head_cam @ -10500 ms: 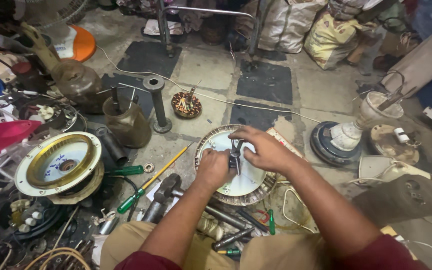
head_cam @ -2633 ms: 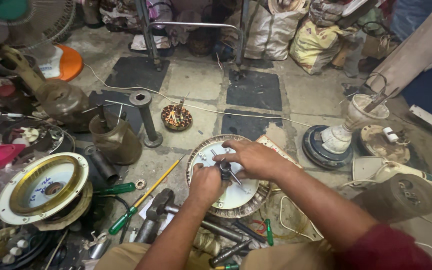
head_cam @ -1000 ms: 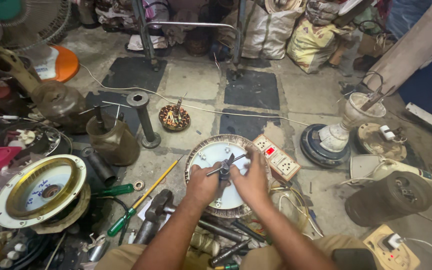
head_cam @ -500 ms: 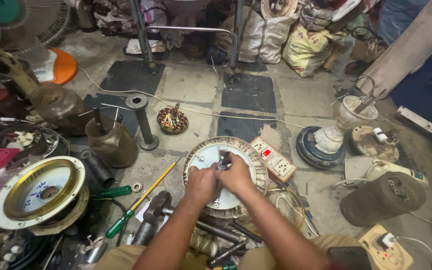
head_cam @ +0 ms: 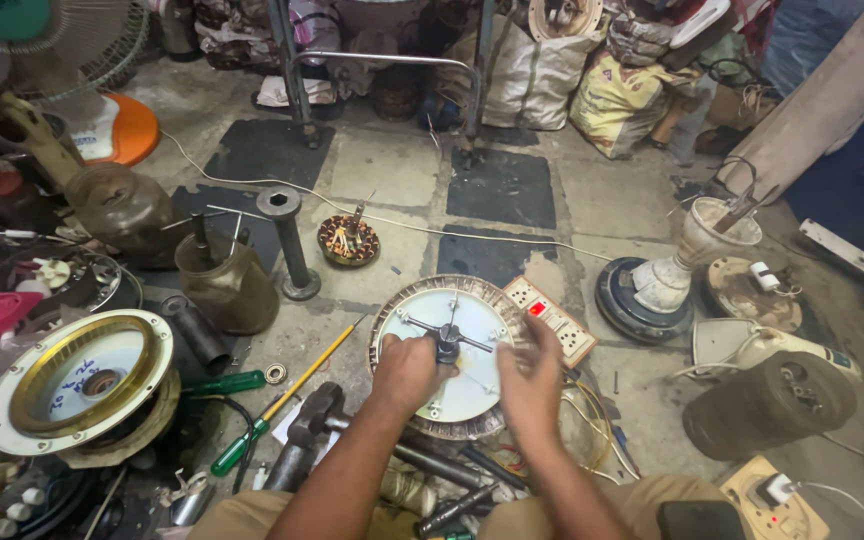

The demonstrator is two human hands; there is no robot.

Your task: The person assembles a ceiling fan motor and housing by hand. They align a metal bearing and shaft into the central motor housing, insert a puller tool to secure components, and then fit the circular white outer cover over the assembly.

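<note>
I look down at a dusty stone floor (head_cam: 392, 170) crowded with old fan parts. Full sacks (head_cam: 537, 75) lean at the back. A round white fan motor (head_cam: 472, 385) lies flat in front of me. My left hand (head_cam: 407, 372) is curled on its middle puller (head_cam: 447, 338). My right hand (head_cam: 530, 378) is open, resting on its rim.

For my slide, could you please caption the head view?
Both hands, left hand and right hand, rest on a round fan motor housing amid floor clutter.
</note>
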